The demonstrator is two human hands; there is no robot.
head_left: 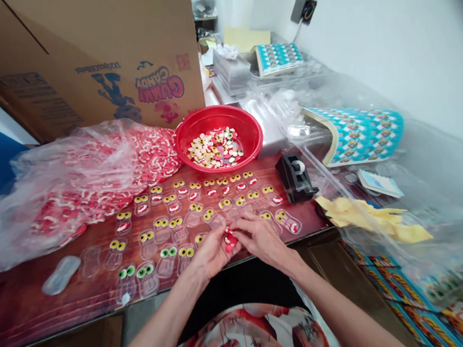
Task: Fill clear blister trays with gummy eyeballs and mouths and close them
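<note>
Both hands meet at the near edge of the reddish-brown surface. The left hand and the right hand come together over a small clear blister shell that holds red and white gummy pieces. The fingers of both hands are pinched in on this shell from either side, the left from below and the right from above; whether they press a piece in or only hold the shell is hard to tell, since the fingertips cover most of it.

Around the hands lie rows of the same clear shells, most already filled with yellow or green candy eyes and a red mouth; a few at the left end are unfilled. Behind the rows stands a red bowl with mixed gummy pieces. To its left a large clear plastic bag of red and white gummies sprawls in front of a brown carton printed with "Gummy Candy". A black tape dispenser sits right of the rows, near crumpled yellow paper and a curled sheet of blue printed cards.
</note>
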